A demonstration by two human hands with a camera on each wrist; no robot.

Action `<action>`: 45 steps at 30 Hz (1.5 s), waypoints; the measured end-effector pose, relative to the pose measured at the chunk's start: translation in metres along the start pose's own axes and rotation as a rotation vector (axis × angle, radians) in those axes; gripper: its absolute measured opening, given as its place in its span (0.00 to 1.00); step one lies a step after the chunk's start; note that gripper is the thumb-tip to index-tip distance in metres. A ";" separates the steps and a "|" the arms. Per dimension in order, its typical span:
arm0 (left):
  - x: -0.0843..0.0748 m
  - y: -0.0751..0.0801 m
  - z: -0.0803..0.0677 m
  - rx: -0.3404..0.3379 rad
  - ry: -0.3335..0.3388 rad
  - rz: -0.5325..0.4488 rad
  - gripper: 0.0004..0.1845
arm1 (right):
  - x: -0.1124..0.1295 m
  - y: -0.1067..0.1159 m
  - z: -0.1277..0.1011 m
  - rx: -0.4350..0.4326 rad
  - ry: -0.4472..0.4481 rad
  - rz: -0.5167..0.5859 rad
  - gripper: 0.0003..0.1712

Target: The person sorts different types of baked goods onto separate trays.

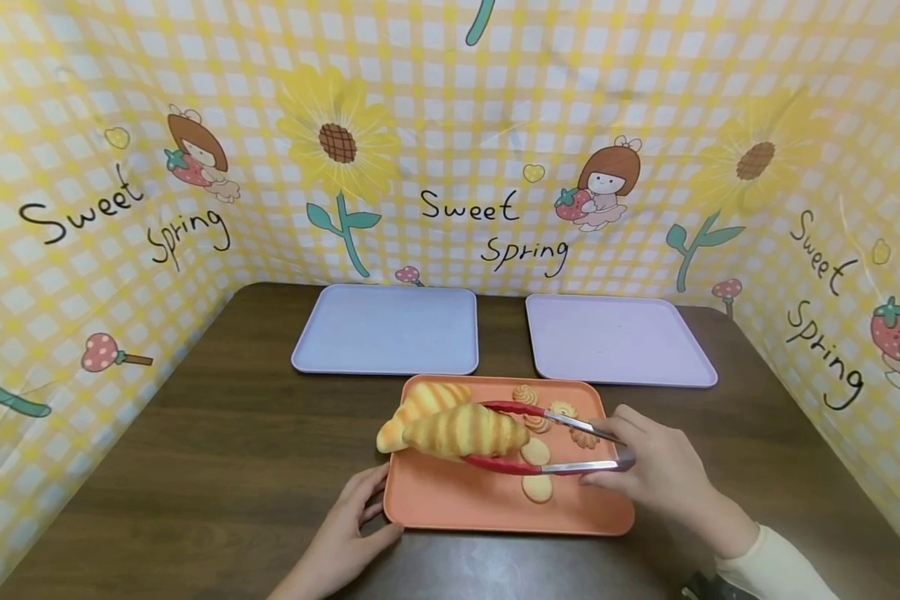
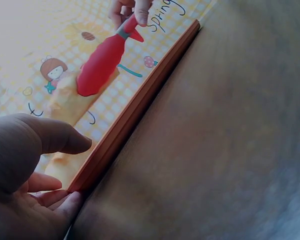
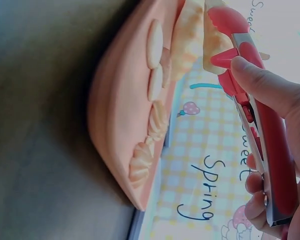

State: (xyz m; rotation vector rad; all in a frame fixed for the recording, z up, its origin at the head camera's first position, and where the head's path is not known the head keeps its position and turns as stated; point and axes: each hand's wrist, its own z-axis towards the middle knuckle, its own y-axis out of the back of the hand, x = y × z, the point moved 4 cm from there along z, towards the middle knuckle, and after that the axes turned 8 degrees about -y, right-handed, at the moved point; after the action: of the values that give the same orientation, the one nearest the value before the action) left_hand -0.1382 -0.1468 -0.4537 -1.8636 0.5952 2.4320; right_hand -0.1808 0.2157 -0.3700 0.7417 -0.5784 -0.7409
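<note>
My right hand point(image 1: 663, 462) grips red-tipped metal tongs point(image 1: 581, 467) with red handles. Between the tong tips is a striped croissant point(image 1: 461, 432), held above the orange tray point(image 1: 487, 508). It partly covers a second croissant point(image 1: 431, 402), which lies at the tray's left end and overhangs the rim. My left hand point(image 1: 348, 525) holds the tray's near left corner, thumb and fingers at the rim, as the left wrist view also shows. Several swirled cookies point(image 1: 525, 394) lie at the tray's far right, with smooth oval cookies point(image 1: 537, 488) nearer the middle, partly behind the tongs.
Behind the orange tray stand a light blue tray point(image 1: 390, 329) on the left and a lilac tray point(image 1: 618, 340) on the right. A dark wooden table point(image 1: 195, 467) lies under everything. A yellow checked cloth point(image 1: 450, 125) with printed flowers hangs around the back and sides.
</note>
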 end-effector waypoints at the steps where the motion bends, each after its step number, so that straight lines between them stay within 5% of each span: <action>1: 0.000 0.000 0.000 0.001 -0.002 0.003 0.39 | 0.000 0.001 0.001 -0.010 0.002 -0.001 0.35; 9: -0.002 0.000 0.000 -0.014 -0.073 0.037 0.37 | -0.003 0.002 0.011 -0.049 0.003 -0.017 0.36; 16: -0.001 0.000 0.000 -0.007 -0.031 0.031 0.37 | -0.005 0.001 0.021 -0.058 -0.016 -0.014 0.40; 28: 0.000 0.002 -0.002 -0.034 -0.173 0.082 0.35 | -0.007 -0.004 0.043 -0.076 -0.012 -0.001 0.37; 45: -0.002 0.002 0.000 0.002 -0.046 0.058 0.37 | -0.021 -0.020 0.078 -0.117 -0.055 -0.023 0.37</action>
State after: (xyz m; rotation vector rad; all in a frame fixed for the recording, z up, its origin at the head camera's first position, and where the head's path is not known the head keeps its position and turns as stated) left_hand -0.1383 -0.1486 -0.4510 -1.8087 0.6571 2.5018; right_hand -0.2550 0.1917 -0.3421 0.6225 -0.5717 -0.8115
